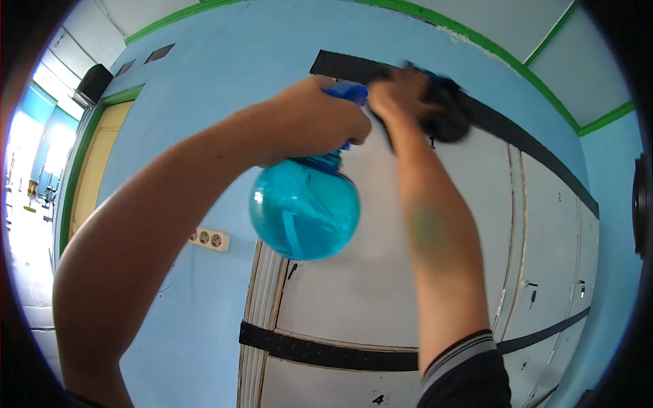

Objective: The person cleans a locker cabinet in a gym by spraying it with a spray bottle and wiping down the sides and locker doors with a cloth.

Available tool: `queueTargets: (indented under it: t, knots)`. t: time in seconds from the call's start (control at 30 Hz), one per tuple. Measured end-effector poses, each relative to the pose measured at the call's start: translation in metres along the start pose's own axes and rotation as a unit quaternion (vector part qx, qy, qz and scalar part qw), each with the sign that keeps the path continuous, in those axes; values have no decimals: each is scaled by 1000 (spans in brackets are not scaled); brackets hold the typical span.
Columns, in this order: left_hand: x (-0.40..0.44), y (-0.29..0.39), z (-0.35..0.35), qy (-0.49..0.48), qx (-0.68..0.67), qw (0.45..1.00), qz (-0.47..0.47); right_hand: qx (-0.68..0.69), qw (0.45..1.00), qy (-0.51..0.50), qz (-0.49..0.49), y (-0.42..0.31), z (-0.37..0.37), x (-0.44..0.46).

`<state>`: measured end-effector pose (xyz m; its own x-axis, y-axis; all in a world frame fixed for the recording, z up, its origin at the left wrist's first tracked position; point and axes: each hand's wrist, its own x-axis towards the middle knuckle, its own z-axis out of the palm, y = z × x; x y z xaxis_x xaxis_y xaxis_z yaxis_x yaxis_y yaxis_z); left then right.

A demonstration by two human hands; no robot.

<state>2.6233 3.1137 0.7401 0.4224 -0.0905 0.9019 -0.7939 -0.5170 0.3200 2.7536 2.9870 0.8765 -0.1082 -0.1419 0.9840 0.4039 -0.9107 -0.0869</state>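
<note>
In my left hand (320, 119) is a spray bottle (306, 211) with a round, clear body, blue liquid inside and a blue trigger head. The fingers wrap round its neck and trigger. To the right, my right hand (401, 98) grips a dark cloth (445, 112), blurred by motion, against the top of the white locker (381, 272). The cloth overlaps the black band (503, 129) along the locker's upper edge. Both arms are raised, the spray bottle hanging between them in front of the locker door.
More locker doors (554, 224) with keys in their locks stand to the right. A second black band (326, 353) crosses lower down. On the blue wall at left is a power socket strip (209, 239). Further left are a yellow door (102, 156) and a black speaker (94, 85).
</note>
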Motion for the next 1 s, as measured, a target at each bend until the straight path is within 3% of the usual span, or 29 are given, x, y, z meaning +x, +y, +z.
queueTargets:
  t: [0.07, 0.13, 0.27, 0.3, 0.33, 0.37, 0.4, 0.43, 0.47, 0.5, 0.53, 0.57, 0.63, 0.67, 0.7, 0.73, 0.77, 0.8, 0.83, 0.87, 0.9, 0.93, 0.97, 1.0]
  knots:
    - [-9, -4, -11, -1, -7, 1000, 5, 36, 975, -84, -203, -55, 9, -19]
    - [-20, -9, -17, 57, 54, 997, -1, 84, 917, -40, -387, -92, 77, -8]
    - [-23, -21, -32, -28, 97, 993, 68, -2, 913, -105, -395, -58, 19, -44]
    - [-34, -22, -29, -5, 58, 998, 18, 39, 937, 63, -340, 8, 31, -35]
    - [-42, -22, -26, 21, 25, 999, -33, -22, 923, 148, -355, 61, 28, -25]
    - [-47, -26, -25, 16, 22, 999, -32, -63, 939, 143, -306, 100, -5, -35]
    - [-50, -30, -27, 1, 2, 999, -35, -82, 983, 77, -143, 127, -42, -49]
    - [-54, -34, -30, -10, -16, 999, -39, -88, 984, 124, -96, 192, -41, -44]
    - [-57, -37, -35, -29, -2, 999, -37, -148, 986, 80, 1, 223, -68, -51]
    - [-64, -36, -37, -27, -4, 999, -37, -101, 987, 91, 90, 251, -79, -53]
    - [-72, -33, -37, -32, 3, 998, -52, -176, 955, 43, 234, 224, -101, -75]
    - [-77, -30, -39, -37, 10, 997, -66, -166, 946, 70, 270, 252, -85, -64]
    - [-81, -31, -44, -62, 23, 995, -76, -31, 983, -13, 182, 179, -82, -73]
    - [-85, -31, -46, -77, 3, 994, -81, -124, 987, 38, 99, 166, -32, -76]
    - [-89, -32, -46, -93, -20, 992, -85, -118, 993, -25, -7, 81, -49, -105]
    - [-93, -37, -46, -101, -25, 991, -84, -75, 988, -96, -96, 42, -36, -111]
    - [-97, -44, -48, -91, -36, 994, -50, -55, 975, -63, -206, 6, -7, -133]
    - [-100, -48, -46, -84, -48, 995, -16, 15, 958, -133, -255, -35, -21, -156]
    - [-102, -46, -43, -102, -54, 993, -12, -36, 934, -120, -334, -50, 10, -175]
    - [-106, -42, -42, -108, -33, 993, -20, 135, 888, -223, -378, -57, 57, -186]
    - [-110, -41, -40, -112, -11, 993, -30, 307, 804, -311, -404, -64, 52, -191]
    - [-113, -49, -37, -129, -42, 990, 35, 304, 810, -312, -393, -52, 42, -194]
    - [-114, -57, -31, -136, -45, 989, 36, 170, 869, -231, -404, -35, 29, -196]
    - [-116, -65, -27, -157, -88, 979, 99, 33, 901, -143, -409, -32, -9, -194]
